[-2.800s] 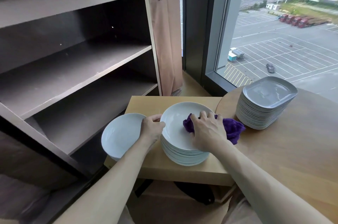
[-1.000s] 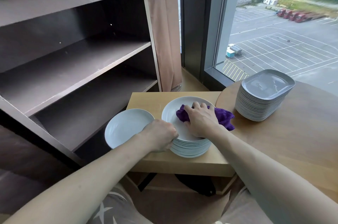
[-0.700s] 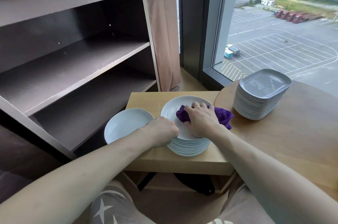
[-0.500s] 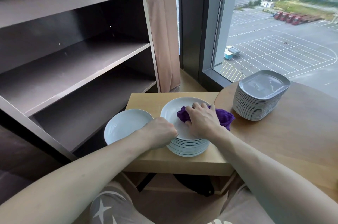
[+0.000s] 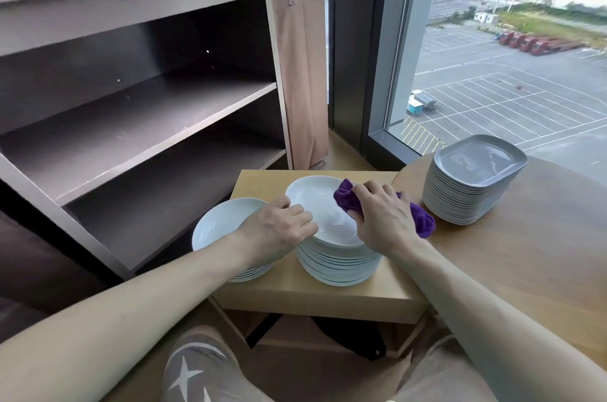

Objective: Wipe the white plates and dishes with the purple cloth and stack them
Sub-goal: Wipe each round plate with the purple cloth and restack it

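Where a wooden table (image 5: 331, 298) faces the window (image 5: 499, 79), left hand (image 5: 279, 227) grips top plate (image 5: 313, 204), right hand (image 5: 384, 217) clutches purple cloth (image 5: 345, 198).

Daylight enters through a tall window (image 5: 499, 40) overlooking a parking lot (image 5: 525, 106), with a dark frame post (image 5: 354, 40) at its left, a tan cloth bag (image 5: 302, 73) and a dark brown open shelf unit (image 5: 131, 112) farther left, and a square wooden surface (image 5: 259, 185) and a round wooden surface (image 5: 525, 263) below it.

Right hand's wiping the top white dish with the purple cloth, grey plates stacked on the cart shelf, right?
No: the head view shows the grey plates stacked on the round wooden table instead. The right hand does wipe the top white dish with the purple cloth.
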The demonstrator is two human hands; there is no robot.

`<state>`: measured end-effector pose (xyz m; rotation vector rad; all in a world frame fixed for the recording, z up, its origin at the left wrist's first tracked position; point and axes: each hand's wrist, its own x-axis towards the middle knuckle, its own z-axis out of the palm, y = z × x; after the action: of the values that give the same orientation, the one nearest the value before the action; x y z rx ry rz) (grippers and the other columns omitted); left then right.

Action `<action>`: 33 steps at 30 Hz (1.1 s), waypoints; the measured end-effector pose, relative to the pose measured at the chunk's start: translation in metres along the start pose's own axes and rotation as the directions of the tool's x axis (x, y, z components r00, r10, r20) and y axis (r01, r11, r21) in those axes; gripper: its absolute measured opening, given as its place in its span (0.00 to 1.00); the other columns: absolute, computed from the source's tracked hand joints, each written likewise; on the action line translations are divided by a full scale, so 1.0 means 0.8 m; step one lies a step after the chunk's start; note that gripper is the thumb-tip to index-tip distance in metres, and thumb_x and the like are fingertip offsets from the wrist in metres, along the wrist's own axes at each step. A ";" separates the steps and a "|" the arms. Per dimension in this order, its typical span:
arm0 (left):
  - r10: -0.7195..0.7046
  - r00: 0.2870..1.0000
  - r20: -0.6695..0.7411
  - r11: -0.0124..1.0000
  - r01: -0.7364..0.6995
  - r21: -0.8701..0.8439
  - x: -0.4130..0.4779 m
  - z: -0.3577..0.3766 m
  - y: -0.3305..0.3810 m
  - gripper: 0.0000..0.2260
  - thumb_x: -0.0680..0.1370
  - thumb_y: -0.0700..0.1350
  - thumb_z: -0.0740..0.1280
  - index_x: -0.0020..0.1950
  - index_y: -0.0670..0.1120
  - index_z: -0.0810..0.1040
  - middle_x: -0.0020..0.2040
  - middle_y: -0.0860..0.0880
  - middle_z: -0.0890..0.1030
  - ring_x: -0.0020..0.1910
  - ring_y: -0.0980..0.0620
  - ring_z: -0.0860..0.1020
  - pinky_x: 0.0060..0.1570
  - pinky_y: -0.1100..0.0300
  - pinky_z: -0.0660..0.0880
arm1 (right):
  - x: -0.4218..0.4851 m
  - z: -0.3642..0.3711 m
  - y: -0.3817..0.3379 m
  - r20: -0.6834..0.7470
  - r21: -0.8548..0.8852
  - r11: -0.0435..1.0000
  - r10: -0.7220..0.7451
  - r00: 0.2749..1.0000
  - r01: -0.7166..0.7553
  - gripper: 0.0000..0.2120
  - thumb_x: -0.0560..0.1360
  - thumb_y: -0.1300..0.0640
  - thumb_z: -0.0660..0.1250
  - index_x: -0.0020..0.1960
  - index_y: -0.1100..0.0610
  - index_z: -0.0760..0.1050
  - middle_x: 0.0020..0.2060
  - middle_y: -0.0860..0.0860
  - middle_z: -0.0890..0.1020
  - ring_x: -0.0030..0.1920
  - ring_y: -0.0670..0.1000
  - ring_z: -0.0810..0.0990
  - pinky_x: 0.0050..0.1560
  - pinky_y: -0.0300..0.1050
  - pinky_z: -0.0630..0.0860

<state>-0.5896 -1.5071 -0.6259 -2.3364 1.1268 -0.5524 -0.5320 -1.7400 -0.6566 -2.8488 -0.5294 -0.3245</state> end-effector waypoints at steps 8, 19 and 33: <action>0.016 0.999 -0.045 0.998 -0.013 0.060 -0.039 -0.018 -0.029 0.21 0.77 0.29 0.48 0.41 0.46 0.76 0.35 0.49 0.72 0.32 0.48 0.70 0.37 0.56 0.72 | -0.007 -0.004 0.002 -0.087 0.040 0.998 0.047 0.995 -0.044 0.15 0.81 0.49 0.65 0.65 0.53 0.74 0.61 0.53 0.77 0.58 0.60 0.74 0.58 0.59 0.65; -0.353 0.926 0.135 0.935 0.354 0.020 -0.130 0.008 -0.015 0.14 0.68 0.31 0.53 0.40 0.43 0.77 0.33 0.46 0.72 0.30 0.46 0.70 0.31 0.54 0.68 | -0.017 0.029 -0.012 0.025 -0.034 0.999 -0.031 0.999 0.032 0.15 0.82 0.48 0.64 0.67 0.49 0.75 0.64 0.50 0.76 0.63 0.58 0.73 0.62 0.61 0.65; -0.463 0.767 0.444 0.822 0.559 -0.109 -0.136 0.054 0.041 0.16 0.56 0.31 0.74 0.37 0.46 0.76 0.31 0.49 0.74 0.28 0.48 0.70 0.31 0.57 0.68 | -0.015 0.034 -0.007 0.011 -0.057 0.998 -0.024 1.000 0.025 0.11 0.82 0.48 0.65 0.62 0.49 0.78 0.60 0.49 0.77 0.59 0.58 0.73 0.58 0.60 0.65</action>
<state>-0.6490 -1.4268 -0.6949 -2.8093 0.3577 -0.0922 -0.5406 -1.7315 -0.6842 -2.9021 -0.5660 -0.3351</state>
